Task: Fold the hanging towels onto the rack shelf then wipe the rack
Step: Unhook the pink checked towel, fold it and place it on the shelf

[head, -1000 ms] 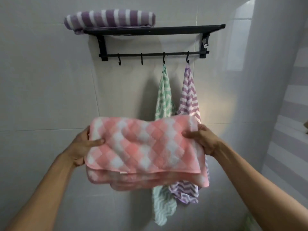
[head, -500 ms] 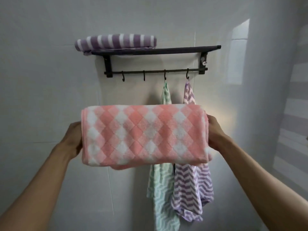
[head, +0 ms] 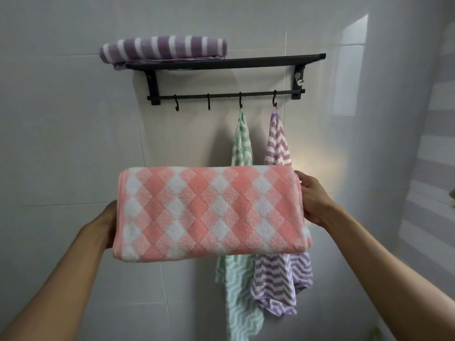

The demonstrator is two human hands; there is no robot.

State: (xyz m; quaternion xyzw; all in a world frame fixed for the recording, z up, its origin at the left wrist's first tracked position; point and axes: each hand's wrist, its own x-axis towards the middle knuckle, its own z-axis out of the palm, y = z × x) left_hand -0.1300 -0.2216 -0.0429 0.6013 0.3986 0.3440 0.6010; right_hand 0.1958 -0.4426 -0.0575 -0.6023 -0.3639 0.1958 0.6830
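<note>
1. Pink checked towel (head: 209,212), folded into a thick flat bundle, is held up in front of the wall, well below the rack and spanning the gap between the two hands.
2. At the bundle's left end the left hand (head: 104,223) grips it; most of the fingers are hidden behind the cloth, so how they lie cannot be told.
3. At the right end the right hand (head: 314,200) clasps the bundle, its fingers (head: 301,177) curled over the upper right corner.
4. Both forearms reach up from the lower corners, and the towel sits level between them.
5. Behind the bundle hang a green zigzag towel (head: 240,291) and, just to its right, a purple zigzag towel (head: 280,286); the pink towel covers their middles.
6. Each of the two hangs from its own hook on the rack's lower bar (head: 221,96); the two hooks to the left are bare.
7. Farther up, the black rack shelf (head: 258,61) is fixed to the white tiled wall (head: 61,143).
8. A folded purple striped towel (head: 162,49) lies on the shelf's left end, overhanging its left edge.
</note>
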